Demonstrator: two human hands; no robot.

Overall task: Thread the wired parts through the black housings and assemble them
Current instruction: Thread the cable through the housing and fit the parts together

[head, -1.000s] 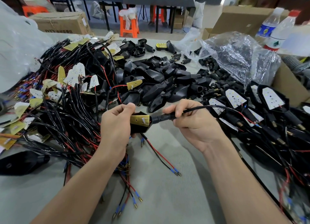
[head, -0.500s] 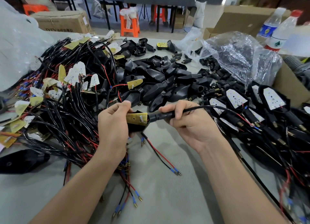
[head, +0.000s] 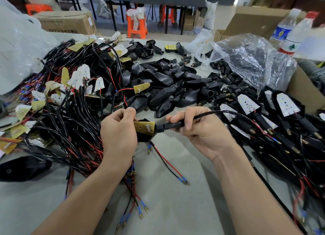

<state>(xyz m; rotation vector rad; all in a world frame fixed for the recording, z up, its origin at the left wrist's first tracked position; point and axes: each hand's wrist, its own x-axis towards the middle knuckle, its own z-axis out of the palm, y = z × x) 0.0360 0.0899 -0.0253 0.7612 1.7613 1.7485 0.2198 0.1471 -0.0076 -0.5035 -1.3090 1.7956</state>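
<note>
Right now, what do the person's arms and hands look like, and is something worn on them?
The left hand and right hand are bare: no gloves, no rings, no watch or band at the wrists. The left forearm and right forearm are bare too, with no sleeve in the picture. The nails that show are short.

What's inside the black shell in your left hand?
A yellow board lies in the black shell. The left hand covers one end; beneath the board is hidden.
</note>
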